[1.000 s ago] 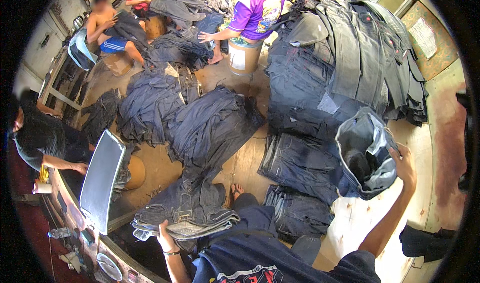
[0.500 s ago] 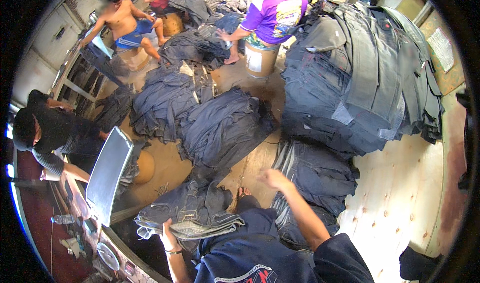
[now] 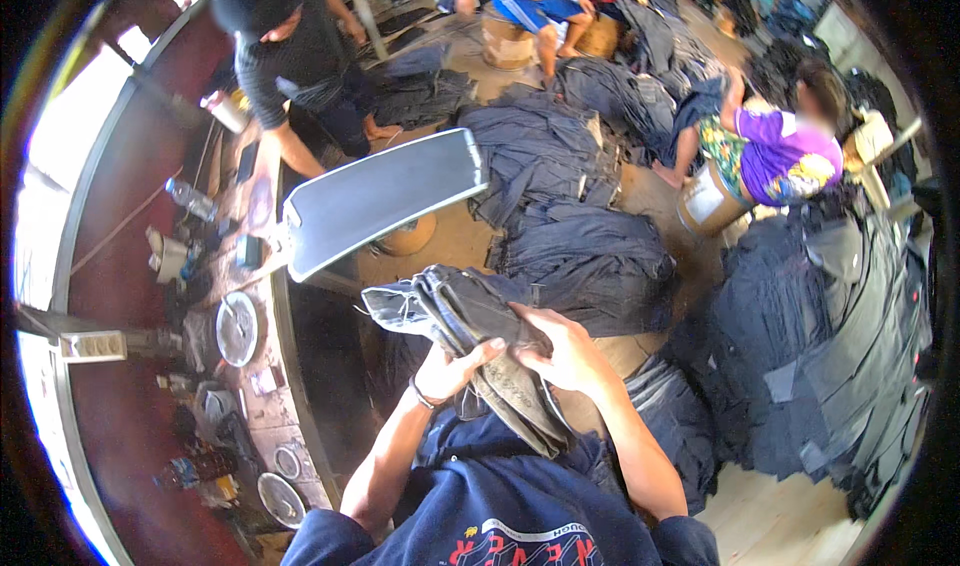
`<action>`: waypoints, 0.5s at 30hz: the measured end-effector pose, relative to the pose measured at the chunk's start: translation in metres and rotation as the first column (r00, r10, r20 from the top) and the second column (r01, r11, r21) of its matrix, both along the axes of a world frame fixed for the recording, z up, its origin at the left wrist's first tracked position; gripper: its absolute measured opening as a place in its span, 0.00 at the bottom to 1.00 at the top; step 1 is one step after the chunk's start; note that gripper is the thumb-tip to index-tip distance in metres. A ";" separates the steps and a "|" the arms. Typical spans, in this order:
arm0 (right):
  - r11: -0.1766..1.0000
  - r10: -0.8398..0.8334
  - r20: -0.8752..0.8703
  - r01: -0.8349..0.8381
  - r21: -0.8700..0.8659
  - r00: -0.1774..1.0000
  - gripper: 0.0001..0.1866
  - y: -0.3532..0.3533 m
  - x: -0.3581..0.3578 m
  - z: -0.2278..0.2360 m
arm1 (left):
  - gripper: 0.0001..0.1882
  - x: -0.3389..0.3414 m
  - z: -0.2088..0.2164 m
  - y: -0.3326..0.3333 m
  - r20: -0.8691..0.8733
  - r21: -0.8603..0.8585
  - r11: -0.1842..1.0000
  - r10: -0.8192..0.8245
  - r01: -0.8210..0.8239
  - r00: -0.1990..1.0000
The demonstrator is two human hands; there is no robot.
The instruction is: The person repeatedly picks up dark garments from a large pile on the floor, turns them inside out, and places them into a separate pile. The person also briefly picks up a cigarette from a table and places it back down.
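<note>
A folded bundle of dark denim jeans (image 3: 470, 298) is held in front of my chest, its edges layered and a paler grey part hanging toward me. My left hand (image 3: 447, 374) grips it from the left, thumb on top. Across the right side of the bundle lies my right hand (image 3: 568, 354), fingers curled over the cloth. Just beyond the bundle, a long flat dark panel with a pale rim (image 3: 385, 204) juts out from the workbench at left.
The cluttered workbench (image 3: 272, 366) on the left carries a round dish (image 3: 237, 328) and a plastic bottle (image 3: 190, 200). Heaps of dark denim (image 3: 580, 266) cover the floor ahead, with a large pile (image 3: 790, 346) at right. A co-worker in black (image 3: 300, 76) stands beyond the panel; others sit farther back.
The view has swung left toward the bench. My right hand, earlier apart from the jeans, now grips them with my left. The bundle is raised and turned.
</note>
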State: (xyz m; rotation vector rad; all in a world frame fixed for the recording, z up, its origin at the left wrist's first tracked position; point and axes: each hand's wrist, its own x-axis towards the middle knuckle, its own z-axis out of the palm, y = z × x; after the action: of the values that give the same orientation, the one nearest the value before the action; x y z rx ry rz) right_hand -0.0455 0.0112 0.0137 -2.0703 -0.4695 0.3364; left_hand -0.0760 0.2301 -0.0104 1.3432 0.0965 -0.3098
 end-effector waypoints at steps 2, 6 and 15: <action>0.992 -0.111 -0.105 0.118 0.054 0.988 0.25 0.013 0.004 -0.010 | 0.22 0.002 -0.004 0.016 0.094 -0.053 0.999 -0.005 0.010 0.996; 0.898 -0.377 -0.171 0.405 0.173 0.910 0.14 0.034 0.017 -0.024 | 0.08 0.006 -0.012 0.057 -0.067 0.051 0.998 0.026 -0.022 0.997; 0.944 -0.328 -0.063 0.324 -0.069 0.943 0.18 0.062 0.003 -0.024 | 0.11 0.020 -0.008 0.101 0.008 0.057 0.998 -0.035 0.035 0.999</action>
State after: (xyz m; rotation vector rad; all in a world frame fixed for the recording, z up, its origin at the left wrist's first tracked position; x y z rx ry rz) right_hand -0.0425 0.0736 -0.0098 -2.1395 -0.0678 0.2289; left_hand -0.0556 0.3315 -0.0186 1.4035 0.0747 -0.3329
